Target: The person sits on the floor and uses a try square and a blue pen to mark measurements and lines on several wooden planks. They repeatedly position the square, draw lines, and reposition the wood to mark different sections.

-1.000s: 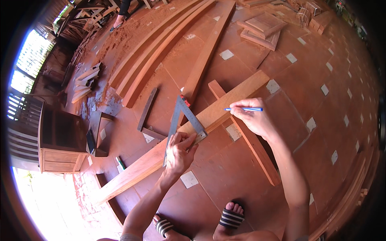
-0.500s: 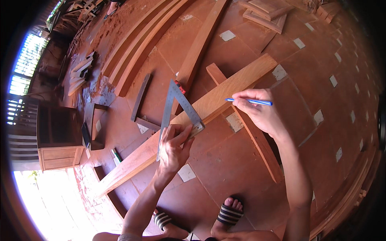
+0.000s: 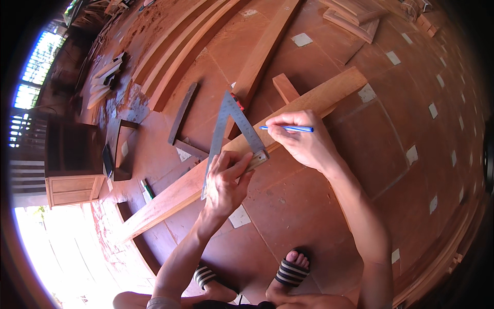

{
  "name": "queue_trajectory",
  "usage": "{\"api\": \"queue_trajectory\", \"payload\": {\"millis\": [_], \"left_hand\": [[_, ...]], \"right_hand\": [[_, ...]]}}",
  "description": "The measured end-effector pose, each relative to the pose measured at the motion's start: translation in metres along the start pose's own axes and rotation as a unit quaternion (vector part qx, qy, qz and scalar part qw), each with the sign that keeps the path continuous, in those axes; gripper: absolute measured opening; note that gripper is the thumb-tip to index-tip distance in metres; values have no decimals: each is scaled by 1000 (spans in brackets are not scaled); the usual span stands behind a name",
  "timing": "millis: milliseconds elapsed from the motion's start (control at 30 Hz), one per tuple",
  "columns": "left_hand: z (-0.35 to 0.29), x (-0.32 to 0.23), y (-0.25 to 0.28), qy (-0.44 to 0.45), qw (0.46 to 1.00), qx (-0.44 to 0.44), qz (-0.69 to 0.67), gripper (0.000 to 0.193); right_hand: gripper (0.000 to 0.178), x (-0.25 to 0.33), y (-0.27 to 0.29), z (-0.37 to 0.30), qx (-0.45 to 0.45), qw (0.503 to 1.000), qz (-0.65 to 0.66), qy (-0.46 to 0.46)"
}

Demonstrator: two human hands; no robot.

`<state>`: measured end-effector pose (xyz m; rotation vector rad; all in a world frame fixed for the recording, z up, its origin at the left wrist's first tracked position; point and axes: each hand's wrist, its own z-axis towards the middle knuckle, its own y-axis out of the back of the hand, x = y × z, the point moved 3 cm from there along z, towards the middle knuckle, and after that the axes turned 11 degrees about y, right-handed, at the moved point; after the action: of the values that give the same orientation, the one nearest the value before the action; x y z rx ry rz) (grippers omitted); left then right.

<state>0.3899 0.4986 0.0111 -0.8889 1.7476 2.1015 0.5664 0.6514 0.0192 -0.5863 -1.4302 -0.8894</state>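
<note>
A long wooden beam (image 3: 319, 100) runs slantwise before me, from lower left to upper right. Across it lies a metal triangle square (image 3: 244, 126), its thick stock along the beam's near edge. My left hand (image 3: 225, 185) is closed on the square's stock, thumb and fingers pressing it to the wood. In my right hand (image 3: 301, 138) a blue pen (image 3: 301, 129) is pinched between thumb and fingers. Its tip points left, just right of the square's slanted blade, over the beam's upper face; whether it touches the wood I cannot tell.
A crosswise wooden piece (image 3: 285, 87) supports the beam. Several long timbers (image 3: 177, 67) lie farther off on the tiled floor (image 3: 288, 206). A red tool (image 3: 237, 102) rests beyond the square. A wooden cabinet (image 3: 74, 188) stands at left, and framed panels (image 3: 355, 26) lie at the far right.
My right hand has moved left along the beam, bringing the pen close to the square's blade. My left hand still holds the square against the beam. The view has shifted slightly.
</note>
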Motion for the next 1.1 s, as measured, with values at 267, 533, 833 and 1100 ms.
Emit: {"api": "queue_trajectory", "payload": {"millis": [267, 533, 833, 1100], "left_hand": [[2, -3, 3, -1, 1000, 10, 1, 48], [2, -3, 3, -14, 1000, 5, 4, 49], [5, -7, 0, -28, 999, -10, 19, 46], [15, -19, -15, -45, 999, -14, 17, 41]], "right_hand": [[20, 3, -15, 12, 7, 993, -94, 65], [12, 26, -9, -12, 25, 986, -152, 56], [15, 30, 22, -35, 16, 983, -178, 37], [12, 29, 53, -35, -23, 988, -153, -4]]}}
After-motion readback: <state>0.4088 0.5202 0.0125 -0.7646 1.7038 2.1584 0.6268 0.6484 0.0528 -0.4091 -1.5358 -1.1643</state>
